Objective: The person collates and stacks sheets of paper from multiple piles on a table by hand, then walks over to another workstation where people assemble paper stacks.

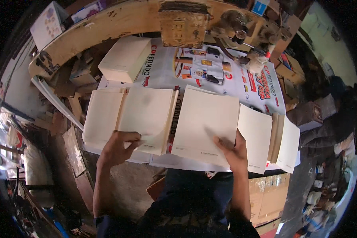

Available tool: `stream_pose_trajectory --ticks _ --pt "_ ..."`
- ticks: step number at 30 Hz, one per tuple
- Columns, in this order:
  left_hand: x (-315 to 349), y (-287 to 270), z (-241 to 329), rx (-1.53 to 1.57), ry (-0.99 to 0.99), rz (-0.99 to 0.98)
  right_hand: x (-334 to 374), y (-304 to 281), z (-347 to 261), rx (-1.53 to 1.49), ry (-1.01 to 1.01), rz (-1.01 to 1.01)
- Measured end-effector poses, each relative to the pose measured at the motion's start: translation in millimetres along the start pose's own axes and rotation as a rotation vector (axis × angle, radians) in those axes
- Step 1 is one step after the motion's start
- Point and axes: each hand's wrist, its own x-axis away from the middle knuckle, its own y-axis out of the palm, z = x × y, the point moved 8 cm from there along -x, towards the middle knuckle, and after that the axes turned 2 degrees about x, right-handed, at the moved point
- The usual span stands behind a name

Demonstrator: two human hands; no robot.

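Note:
Stacks of cream paper sheets lie in a row across the table. My left hand (120, 147) is closed at the near edge of the left-middle stack (147, 109), pinching a sheet whose lower part bends up. My right hand (234, 152) grips the middle stack of sheets (206, 115) at its near right corner, the thumb on top and the fingers mostly hidden behind its edge. This stack is tilted slightly and overlaps the right-hand stack (255, 133). Another stack (103, 113) sits at the far left of the row, and one more (288, 144) at the far right.
A thick paper block (123, 59) stands at the back left on the printed banner (166, 71) covering the table. Behind it are a worn wooden box (184, 25) and a wooden beam (107, 23). Cardboard boxes (269, 198) stand below the table's near right edge.

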Motion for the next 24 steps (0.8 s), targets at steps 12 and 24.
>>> stream_pose_trajectory --ticks 12,24 --pt "42.8 -9.2 -111.6 1.124 -0.062 0.730 1.8 29.2 -15.7 -0.181 0.039 -0.020" --pt "16.3 -29.3 -98.5 0.156 -0.354 0.452 19.3 247.7 15.8 -0.199 -0.419 -0.546"
